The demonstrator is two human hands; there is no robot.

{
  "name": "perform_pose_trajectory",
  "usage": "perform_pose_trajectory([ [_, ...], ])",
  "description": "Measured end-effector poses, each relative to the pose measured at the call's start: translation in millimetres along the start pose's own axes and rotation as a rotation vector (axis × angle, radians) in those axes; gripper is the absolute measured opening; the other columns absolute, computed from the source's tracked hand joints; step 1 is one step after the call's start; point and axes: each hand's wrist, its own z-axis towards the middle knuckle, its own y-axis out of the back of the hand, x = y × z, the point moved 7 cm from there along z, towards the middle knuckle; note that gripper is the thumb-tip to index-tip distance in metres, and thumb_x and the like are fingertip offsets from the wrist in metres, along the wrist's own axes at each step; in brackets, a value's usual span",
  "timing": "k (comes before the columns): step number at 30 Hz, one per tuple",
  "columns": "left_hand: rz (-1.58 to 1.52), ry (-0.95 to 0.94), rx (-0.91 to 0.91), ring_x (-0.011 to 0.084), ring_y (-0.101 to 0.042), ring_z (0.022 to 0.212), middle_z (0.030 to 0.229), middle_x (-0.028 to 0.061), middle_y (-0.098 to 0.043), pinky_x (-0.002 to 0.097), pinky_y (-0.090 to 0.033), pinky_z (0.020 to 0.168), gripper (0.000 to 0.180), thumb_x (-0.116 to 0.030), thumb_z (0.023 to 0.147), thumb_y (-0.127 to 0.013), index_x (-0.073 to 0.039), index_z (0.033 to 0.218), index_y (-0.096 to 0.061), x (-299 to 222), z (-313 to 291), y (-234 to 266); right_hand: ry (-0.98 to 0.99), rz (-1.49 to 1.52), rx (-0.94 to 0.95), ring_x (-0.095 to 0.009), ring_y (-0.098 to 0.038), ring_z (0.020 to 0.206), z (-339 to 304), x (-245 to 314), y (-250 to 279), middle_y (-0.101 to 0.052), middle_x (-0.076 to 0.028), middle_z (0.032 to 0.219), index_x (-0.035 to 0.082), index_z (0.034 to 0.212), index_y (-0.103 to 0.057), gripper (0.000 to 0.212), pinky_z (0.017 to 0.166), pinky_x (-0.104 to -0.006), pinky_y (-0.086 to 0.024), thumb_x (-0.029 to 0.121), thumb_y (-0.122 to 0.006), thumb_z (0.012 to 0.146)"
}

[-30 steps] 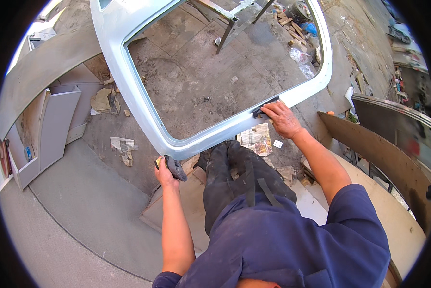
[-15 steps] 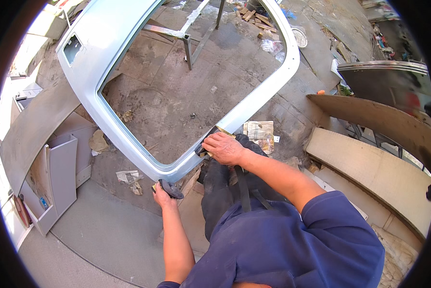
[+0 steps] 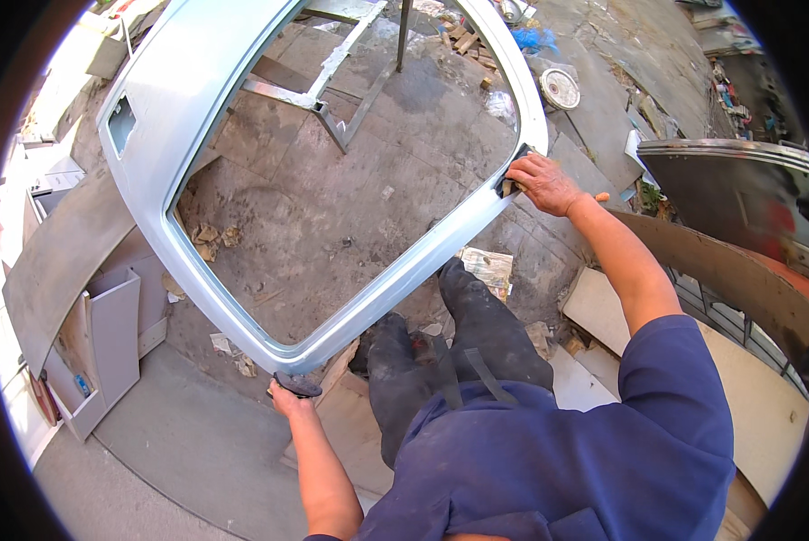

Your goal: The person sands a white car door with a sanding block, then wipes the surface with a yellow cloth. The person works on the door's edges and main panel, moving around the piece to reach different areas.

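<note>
A pale blue vehicle body panel (image 3: pixel 191 108) with a large window opening stretches ahead of me, propped on a metal stand (image 3: pixel 332 131). My right hand (image 3: pixel 549 185) is closed over a dark block with a tan edge (image 3: pixel 511 180), which looks like a sanding block. It presses on the frame strip at the right corner of the opening. Below the panel's nearest corner, my left hand (image 3: pixel 291 400) grips a dark, rounded pad (image 3: pixel 300 384). The pad is close to the corner; whether it touches cannot be made out. My left fingers are partly hidden beneath the pad.
Pale cabinet pieces (image 3: pixel 114 338) and a curved grey board (image 3: pixel 66 261) stand at left. Curved panels (image 3: pixel 729 167) lean at right, beside a long beige board (image 3: pixel 747 388). A round white lid (image 3: pixel 560 88), wood scraps and newspaper (image 3: pixel 487 270) lie on the concrete floor.
My right hand has slid the block along the frame, away from me and to the right. My left hand with the pad has moved slightly left and nearer. My view has shifted a little.
</note>
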Motion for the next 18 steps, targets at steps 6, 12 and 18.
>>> perform_pose_trajectory([
  [6,0.047,-0.120,-0.171,0.0409,-0.080,0.105,0.131,0.0221,-0.076,0.0599,-0.068,0.084,0.043,-0.025,0.104,-0.069,0.008,0.131,-0.067,21.8,-25.3,-0.6,-0.087,-0.233,-0.099,-0.030,-0.054,0.158,-3.5,-75.9,18.6,-0.066,-0.007,0.157,0.012,0.152,-0.069,0.048,0.137,-0.0526,-0.037,0.010,-0.068,0.104],
  [12,0.076,-0.014,-0.064,0.0358,-0.078,0.090,0.119,0.0205,-0.075,0.0546,-0.066,0.074,0.045,-0.032,0.106,-0.072,0.003,0.134,-0.065,89.9,-84.5,-45.4,-0.485,-0.048,-0.230,-0.033,-0.035,0.171,-27.9,-30.2,-30.9,-0.046,-0.007,0.180,0.010,0.171,-0.053,0.073,0.141,-0.0575,-0.025,0.022,-0.077,0.103],
  [18,0.030,0.025,-0.113,0.0308,-0.075,0.089,0.107,0.0098,-0.076,0.0496,-0.063,0.077,0.029,-0.032,0.111,-0.063,-0.007,0.124,-0.072,135.6,-103.3,-91.9,-0.540,-0.124,-0.370,-0.031,-0.032,0.173,47.9,-92.4,-4.9,-0.040,-0.005,0.184,0.011,0.174,-0.049,0.077,0.140,-0.0594,-0.026,0.022,-0.078,0.103],
])
